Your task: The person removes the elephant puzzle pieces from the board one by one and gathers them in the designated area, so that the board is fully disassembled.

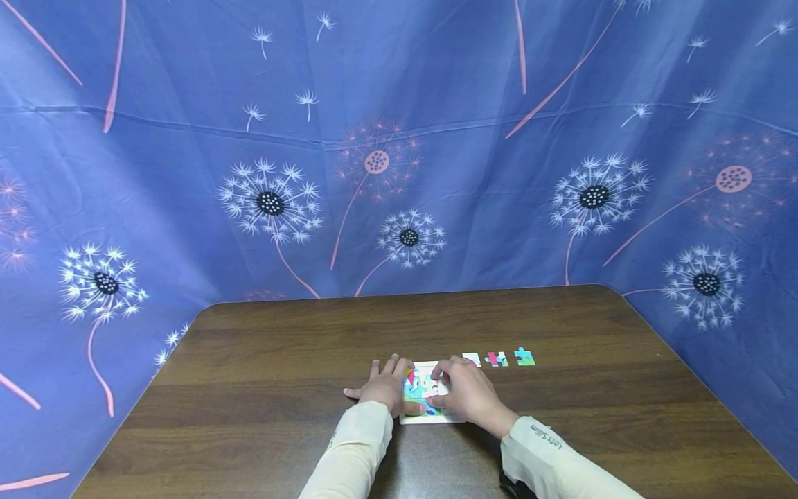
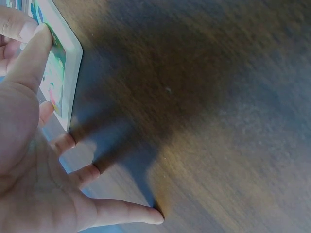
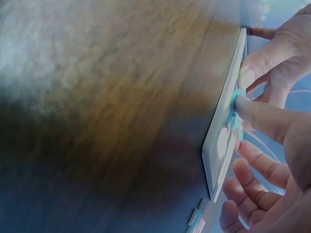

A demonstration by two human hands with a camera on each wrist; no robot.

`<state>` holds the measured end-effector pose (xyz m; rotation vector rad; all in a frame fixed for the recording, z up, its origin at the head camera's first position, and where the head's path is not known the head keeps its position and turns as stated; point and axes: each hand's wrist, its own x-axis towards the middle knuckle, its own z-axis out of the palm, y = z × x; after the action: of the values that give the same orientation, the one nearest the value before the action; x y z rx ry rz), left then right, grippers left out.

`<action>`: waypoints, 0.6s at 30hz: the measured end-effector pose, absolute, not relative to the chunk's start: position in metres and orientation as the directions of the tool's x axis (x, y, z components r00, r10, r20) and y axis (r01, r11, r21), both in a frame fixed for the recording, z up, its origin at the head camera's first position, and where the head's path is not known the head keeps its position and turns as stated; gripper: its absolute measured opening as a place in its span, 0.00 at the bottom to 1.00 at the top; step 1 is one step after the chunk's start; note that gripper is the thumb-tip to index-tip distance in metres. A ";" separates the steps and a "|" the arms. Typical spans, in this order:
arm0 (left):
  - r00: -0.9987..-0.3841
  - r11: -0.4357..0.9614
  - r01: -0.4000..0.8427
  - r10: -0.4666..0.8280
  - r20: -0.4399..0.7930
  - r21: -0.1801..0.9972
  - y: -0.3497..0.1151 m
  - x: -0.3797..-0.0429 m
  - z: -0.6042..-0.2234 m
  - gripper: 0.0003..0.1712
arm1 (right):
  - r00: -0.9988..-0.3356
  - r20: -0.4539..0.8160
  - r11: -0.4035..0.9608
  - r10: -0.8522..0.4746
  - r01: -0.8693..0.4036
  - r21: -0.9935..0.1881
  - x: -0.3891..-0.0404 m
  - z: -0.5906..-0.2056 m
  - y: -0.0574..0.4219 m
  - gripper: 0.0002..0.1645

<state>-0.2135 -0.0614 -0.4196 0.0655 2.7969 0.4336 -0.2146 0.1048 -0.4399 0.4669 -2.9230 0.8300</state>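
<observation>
A small picture puzzle board [image 1: 416, 420] with a white rim lies on the brown table, partly covered by both hands. My left hand [image 1: 388, 388] rests at its left side with fingers spread; its thumb [image 2: 34, 60] presses on the colourful picture, while other fingertips touch the tabletop. Over the right half of the board, my right hand [image 1: 470, 395] pinches a teal-and-green puzzle piece [image 3: 238, 114] between thumb and index finger. That piece is at the board's surface; whether it sits flat is hidden by the fingers. The other right fingers are loosely curled.
Beyond the board's right corner lie loose puzzle pieces in a row: a mostly white one [image 1: 472, 359], a red-and-white one [image 1: 497, 358] and a blue-and-green one [image 1: 524, 357]. A blue dandelion-print cloth [image 1: 486, 229] hangs behind the wooden table [image 1: 280, 360].
</observation>
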 end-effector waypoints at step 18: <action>-0.949 0.956 0.017 0.107 -0.297 0.292 -0.061 -0.212 -0.416 0.42 | -0.934 0.185 0.784 -0.305 -0.356 -0.508 -0.218 -0.442 0.105 0.24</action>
<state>-0.2119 -0.0613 -0.4163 0.0908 2.7951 0.4131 -0.2179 0.1054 -0.4420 0.5343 -2.8793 0.8478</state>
